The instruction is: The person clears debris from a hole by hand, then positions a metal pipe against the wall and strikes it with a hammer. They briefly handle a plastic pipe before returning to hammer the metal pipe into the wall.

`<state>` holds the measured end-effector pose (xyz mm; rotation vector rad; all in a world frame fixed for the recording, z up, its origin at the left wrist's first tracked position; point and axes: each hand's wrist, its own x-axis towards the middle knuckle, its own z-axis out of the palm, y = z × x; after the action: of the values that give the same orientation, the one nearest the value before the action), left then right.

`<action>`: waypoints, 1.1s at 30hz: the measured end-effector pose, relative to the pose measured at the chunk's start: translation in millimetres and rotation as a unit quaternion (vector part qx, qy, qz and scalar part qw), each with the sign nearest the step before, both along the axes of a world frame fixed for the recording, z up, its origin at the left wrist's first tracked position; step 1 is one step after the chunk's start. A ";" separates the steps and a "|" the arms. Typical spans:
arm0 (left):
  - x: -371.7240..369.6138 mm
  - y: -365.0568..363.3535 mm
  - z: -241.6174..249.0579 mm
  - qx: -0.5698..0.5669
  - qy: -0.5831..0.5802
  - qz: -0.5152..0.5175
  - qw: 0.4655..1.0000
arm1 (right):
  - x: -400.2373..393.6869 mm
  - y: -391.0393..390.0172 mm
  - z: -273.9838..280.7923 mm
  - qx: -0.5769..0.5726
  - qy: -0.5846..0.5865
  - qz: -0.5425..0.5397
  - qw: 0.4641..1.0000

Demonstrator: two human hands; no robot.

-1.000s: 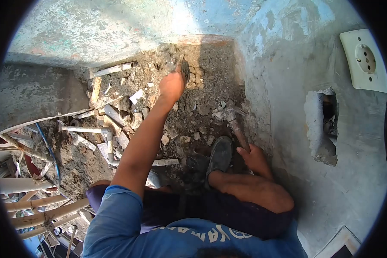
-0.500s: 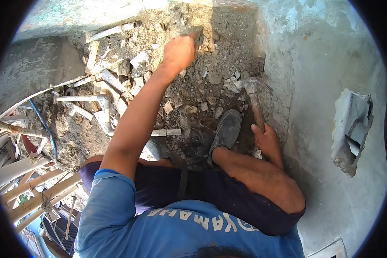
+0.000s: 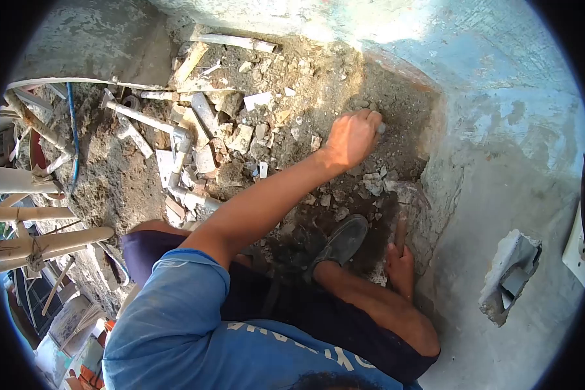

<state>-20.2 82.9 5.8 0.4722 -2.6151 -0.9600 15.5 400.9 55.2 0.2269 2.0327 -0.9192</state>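
My left hand (image 3: pixel 352 138) is closed over the rubble, its arm stretched forward and to the right. A small grey piece (image 3: pixel 381 128), stone-like, sticks out past its fingers; I cannot tell exactly what it is. Near the wall on the right, my right hand (image 3: pixel 400 263) grips the wooden handle of a claw hammer (image 3: pixel 402 227). The hammer's dusty head lies low among broken chunks at the foot of the wall. Loose soil and broken stones (image 3: pixel 305 123) surround the left hand.
My dark shoe (image 3: pixel 346 240) stands between the hands. White PVC pipes (image 3: pixel 149 120), tile pieces and a blue hose (image 3: pixel 71 143) lie to the left, with bamboo poles (image 3: pixel 45 244) beyond. The plastered wall (image 3: pixel 481 188) on the right has a broken hole (image 3: pixel 512 276).
My left hand has moved right and nearer to me, still closed on the grey piece. My view has turned, shifting the scene. My right hand keeps its hold on the hammer.
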 end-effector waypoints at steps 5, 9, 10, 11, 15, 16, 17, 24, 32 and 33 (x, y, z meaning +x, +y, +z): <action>-4.4 -32.1 31.2 0.039 0.039 0.066 0.996 | -3.6 -6.3 3.5 -0.012 0.033 -0.019 0.999; -3.2 -110.9 57.8 0.132 0.043 0.145 0.980 | -7.0 -11.8 14.1 -0.006 0.031 -0.038 0.999; 1.6 -129.8 75.5 0.209 0.008 0.165 0.964 | -7.1 -10.3 13.0 -0.010 0.037 -0.041 0.998; 1.6 -150.0 60.6 0.141 0.063 0.182 0.971 | -8.2 -9.9 13.4 -0.014 0.043 -0.042 0.998; 1.8 -193.8 43.3 0.126 0.086 0.163 0.975 | -12.2 -14.3 21.1 -0.020 0.058 -0.038 0.997; -0.4 -197.5 35.0 0.127 0.092 0.167 0.973 | -13.6 -12.1 18.7 -0.018 0.077 -0.030 0.996; -3.8 -198.4 25.3 0.136 0.078 0.146 0.977 | -15.6 -10.5 18.0 -0.015 0.097 -0.023 0.995; -23.7 -202.8 -4.5 0.219 0.056 0.130 0.965 | -35.1 -37.3 62.3 -0.060 0.145 -0.013 0.988; -16.1 -205.2 6.4 0.327 0.065 0.083 0.939 | -74.2 -121.2 152.5 -0.192 0.330 0.191 0.904; -17.5 -205.6 2.4 0.324 0.055 0.072 0.942 | -73.5 -137.8 165.2 -0.178 0.336 0.192 0.905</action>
<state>-37.7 -122.7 8.3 0.7201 -2.0784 -1.7341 -58.0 263.2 220.4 -0.7678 2.3296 -1.1887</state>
